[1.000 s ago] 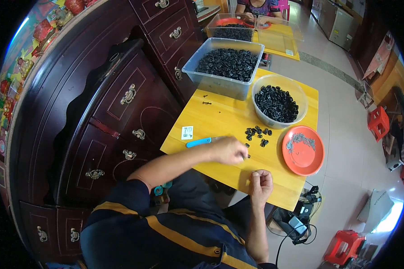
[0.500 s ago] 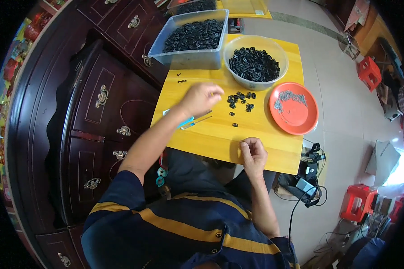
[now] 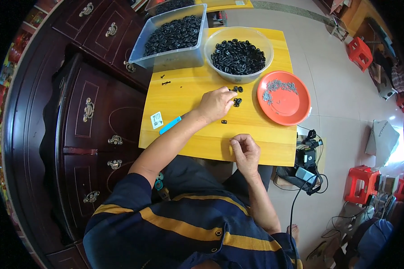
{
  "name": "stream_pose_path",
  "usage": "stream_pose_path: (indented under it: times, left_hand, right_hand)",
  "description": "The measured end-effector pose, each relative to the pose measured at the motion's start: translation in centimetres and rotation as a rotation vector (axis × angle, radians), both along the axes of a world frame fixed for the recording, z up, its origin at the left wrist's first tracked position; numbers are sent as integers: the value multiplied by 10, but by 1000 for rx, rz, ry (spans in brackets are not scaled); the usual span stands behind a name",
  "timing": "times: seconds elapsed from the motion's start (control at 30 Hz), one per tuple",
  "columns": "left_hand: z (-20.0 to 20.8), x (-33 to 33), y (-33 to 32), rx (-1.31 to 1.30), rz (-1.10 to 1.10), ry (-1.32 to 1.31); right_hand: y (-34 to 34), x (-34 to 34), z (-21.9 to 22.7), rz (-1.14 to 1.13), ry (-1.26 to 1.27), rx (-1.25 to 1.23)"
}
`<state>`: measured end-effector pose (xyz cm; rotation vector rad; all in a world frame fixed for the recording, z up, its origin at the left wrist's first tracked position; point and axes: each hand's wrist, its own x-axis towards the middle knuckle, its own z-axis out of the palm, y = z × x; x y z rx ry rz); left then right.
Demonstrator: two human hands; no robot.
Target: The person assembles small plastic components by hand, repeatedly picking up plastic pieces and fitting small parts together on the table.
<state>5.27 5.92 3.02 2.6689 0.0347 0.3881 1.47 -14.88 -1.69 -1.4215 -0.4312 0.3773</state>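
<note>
My left hand [image 3: 216, 105] reaches over a small pile of black oval two-holed pieces [image 3: 238, 102] on the yellow table [image 3: 191, 142]. Its fingers are bent together at the pile's left side and cover part of it; what lies between the fingertips is hidden. Nearer to me, my right hand [image 3: 247, 154] is held at the table's front edge, thumb and fingers closed in a pinch. Anything in that pinch is too small to make out. One loose black piece [image 3: 224, 122] lies between the two hands. A blue tool handle [image 3: 170, 125] rests beside my left forearm.
A clear rectangular bin [image 3: 168, 62] and a round clear tub [image 3: 239, 79], both full of black pieces, stand at the back. An orange-red plate [image 3: 285, 114] with small grey metal bits sits right. Dark drawers [image 3: 94, 134] border the left; cables and a black bag [image 3: 307, 163] lie right.
My left hand has moved right, onto the pile of black pieces. My right hand keeps its pinch near the table edge. The whole view has shifted a little.
</note>
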Motion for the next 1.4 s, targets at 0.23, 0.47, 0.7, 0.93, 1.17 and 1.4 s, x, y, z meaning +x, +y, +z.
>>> stream_pose_path:
  times: [0.23,0.47,0.7,0.93,1.17,1.4]
  left_hand:
    - [-11,10,5,76,22,64]
    - [-10,18,11,47,31,89]
    - [-1,24,6,125,28,202]
    - [-1,28,8,148,40,245]
    - [4,40,10,185,36,358]
    - [-7,20,13,212,3,170]
  right_hand:
    - [0,3,4,-14,-64,-40]
    - [-1,4,5,-27,-9,-8]
    - [-3,4,5,-15,-7,11]
    - [-4,5,4,2,13,54]
    - [0,10,0,7,57,131]
    - [1,10,-7,27,99,140]
